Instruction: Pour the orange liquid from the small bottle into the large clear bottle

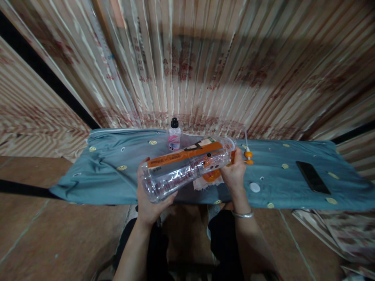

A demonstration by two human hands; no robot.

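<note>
A large clear plastic bottle (187,168) with an orange label lies tilted on its side above a low table covered in blue-grey cloth (117,171). My left hand (149,199) grips the bottle's base end from below. At the neck end my right hand (234,171) is closed around the bottle, next to orange parts that show through the plastic. A silver bangle (242,214) sits on my right wrist.
On the cloth stand a small bottle with a black cap (174,136), a white round cap (254,187), an orange-and-white pump piece (248,154) and a black phone (313,176). Striped curtains hang behind. Folded fabric lies on the floor at right.
</note>
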